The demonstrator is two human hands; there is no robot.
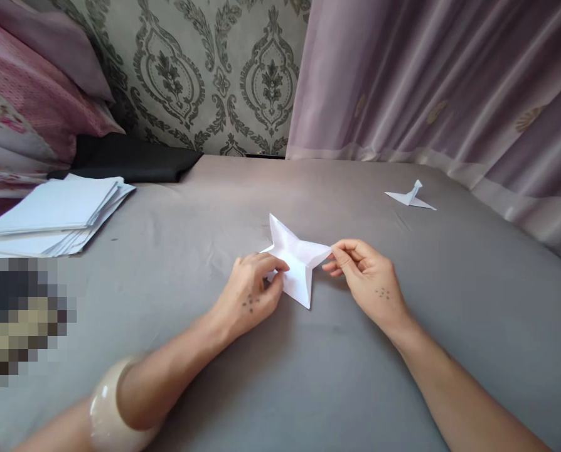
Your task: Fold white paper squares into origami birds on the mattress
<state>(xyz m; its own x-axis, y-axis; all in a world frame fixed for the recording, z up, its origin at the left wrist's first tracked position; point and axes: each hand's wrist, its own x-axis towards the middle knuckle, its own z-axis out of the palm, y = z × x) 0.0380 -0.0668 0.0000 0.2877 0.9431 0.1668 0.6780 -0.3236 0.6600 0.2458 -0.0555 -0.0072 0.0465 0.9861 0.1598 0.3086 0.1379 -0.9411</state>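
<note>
A white sheet of paper [295, 258], folded into a star-like shape with pointed corners, is between my two hands just above or on the grey cloth. My left hand [256, 285] grips its left side, thumb and fingers bent over the edge; the left corner is partly hidden behind the fingers. With thumb and forefinger, my right hand [368, 276] pinches the tip of the right-hand point. One point rises toward the back and another comes down toward me. A wide cream bangle [108, 408] circles my left forearm.
A stack of white paper [54, 210] lies at the left, before a folded black cloth [130, 160]. Toward the back right sits a small folded paper bird [410, 198]. Curtains [403, 81] and a patterned wall [224, 75] border the grey surface [356, 389]. A blurred patch covers the left edge.
</note>
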